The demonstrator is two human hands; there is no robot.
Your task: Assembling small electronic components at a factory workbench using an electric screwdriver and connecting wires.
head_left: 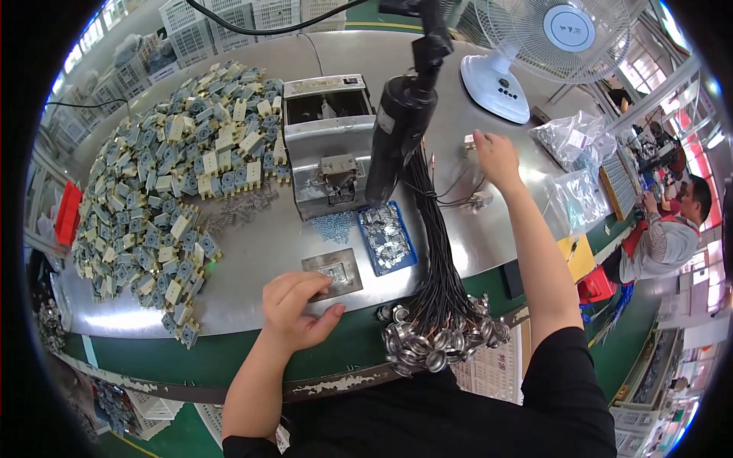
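My left hand (296,307) rests at the table's front edge. Its thumb stands apart from the bent fingers, and the fingertips reach the edge of a flat metal fixture plate (353,279) with a small recessed part in it. Farther right, my right hand (498,160) is curled beside a small pale block (469,143); whether it grips anything is hard to make out. Between the hands lies a bundle of black cables (435,237) ending in round metal rings (435,343) over the front edge. A blue tray (413,259) of small metal pieces sits by the plate.
Grey-and-cream plastic parts (175,175) are heaped at left. A metal box-shaped machine (321,137) stands behind small screws (334,227). A black cylinder (393,137) hangs from an arm. A white fan (492,88) and plastic bags (576,145) are at right; a person (668,237) sits beyond.
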